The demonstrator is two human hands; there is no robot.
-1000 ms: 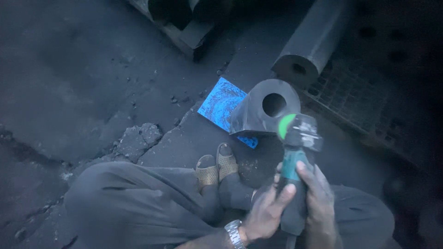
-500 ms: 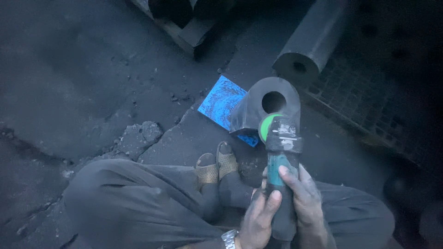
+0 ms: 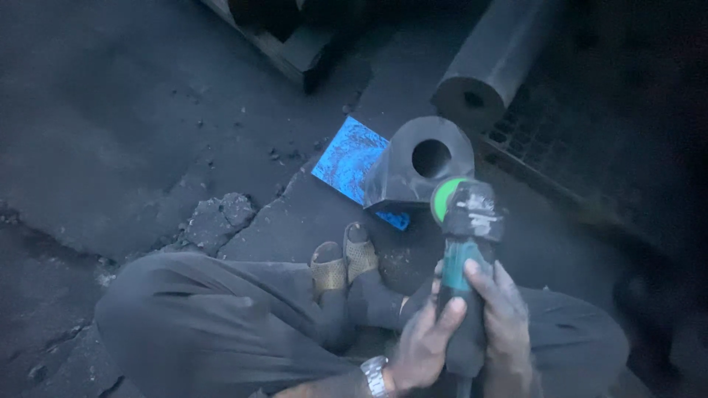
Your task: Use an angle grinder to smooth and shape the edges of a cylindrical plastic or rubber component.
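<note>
Green angle grinder (image 3: 464, 243), both hands gripping, perhaps touching metal block (image 3: 417, 166)

Both hands, left hand (image 3: 422, 346) and right hand (image 3: 504, 324), grip an angle grinder (image 3: 463, 243) beside a holed metal block (image 3: 420, 166).

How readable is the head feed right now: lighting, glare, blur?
Head view: dim with a blue cast; the right side past the floor grate sinks into black. No glare; the blue sheet is the brightest patch. The grinder, both hands and the holed metal block read clearly, slightly soft.
</note>
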